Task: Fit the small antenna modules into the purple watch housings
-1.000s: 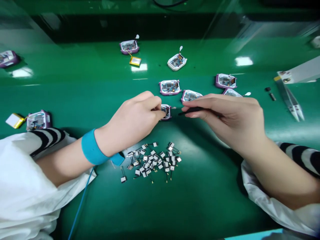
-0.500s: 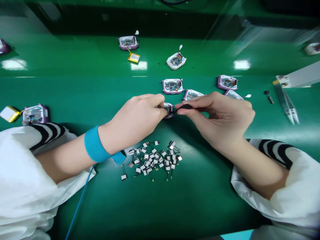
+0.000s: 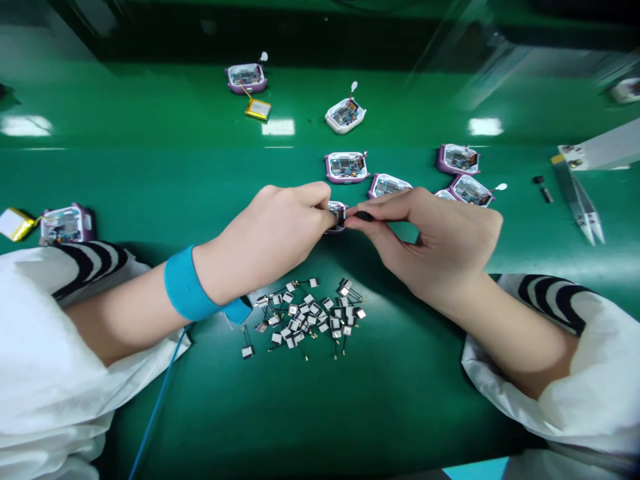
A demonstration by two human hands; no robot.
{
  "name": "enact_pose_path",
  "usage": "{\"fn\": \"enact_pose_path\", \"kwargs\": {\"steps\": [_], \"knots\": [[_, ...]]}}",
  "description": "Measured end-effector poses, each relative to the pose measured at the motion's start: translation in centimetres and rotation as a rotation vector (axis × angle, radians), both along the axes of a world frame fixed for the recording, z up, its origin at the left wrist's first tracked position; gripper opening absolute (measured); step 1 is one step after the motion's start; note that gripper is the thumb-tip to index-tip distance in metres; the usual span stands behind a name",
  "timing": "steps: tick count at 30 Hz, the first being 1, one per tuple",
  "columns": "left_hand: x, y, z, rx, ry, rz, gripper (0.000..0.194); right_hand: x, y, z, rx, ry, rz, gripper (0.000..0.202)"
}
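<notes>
My left hand point(image 3: 283, 233), wearing a blue wrist strap point(image 3: 187, 283), is closed at a small open watch case point(image 3: 337, 212) with a circuit board inside. Its fingers cover most of the case. My right hand point(image 3: 430, 237) pinches a small black piece point(image 3: 364, 215) between thumb and fingers at the right side of this case. What kind of piece it is, I cannot make out. Just below the hands lies a loose pile of small square antennas point(image 3: 310, 317) with short black leads and tiny gold connectors.
Open watch cases stand beyond my hands: a purple one point(image 3: 347, 167), a white one point(image 3: 346, 116) and several others. Yellow-edged batteries point(image 3: 259, 109) lie wired to two cases. Tweezers point(image 3: 580, 200) and a small black cylinder point(image 3: 543, 189) rest at the right on the green mat point(image 3: 300, 427).
My right hand has shifted slightly left, closer against the case, with the black piece still pinched. My left hand stays almost in place. The whole view has tilted a little.
</notes>
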State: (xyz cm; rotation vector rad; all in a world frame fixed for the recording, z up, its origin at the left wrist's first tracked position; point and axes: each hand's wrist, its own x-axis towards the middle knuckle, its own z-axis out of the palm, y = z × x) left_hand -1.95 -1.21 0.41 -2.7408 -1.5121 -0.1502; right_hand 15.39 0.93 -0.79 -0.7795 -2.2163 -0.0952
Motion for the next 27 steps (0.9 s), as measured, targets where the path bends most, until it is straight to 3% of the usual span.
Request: {"fn": "enact_pose_path", "kwargs": {"steps": [16,27], "knots": [[0.2,-0.1,0.1,-0.032,0.045,-0.002,0.022,-0.6,0.3,-1.3,-0.021,0.053,0.036,0.022],[0.0,0.0,-0.2,0.008,0.004,-0.028,0.019,-0.8,0.2,-1.6,0.015,0.007,0.028,0.019]]}}
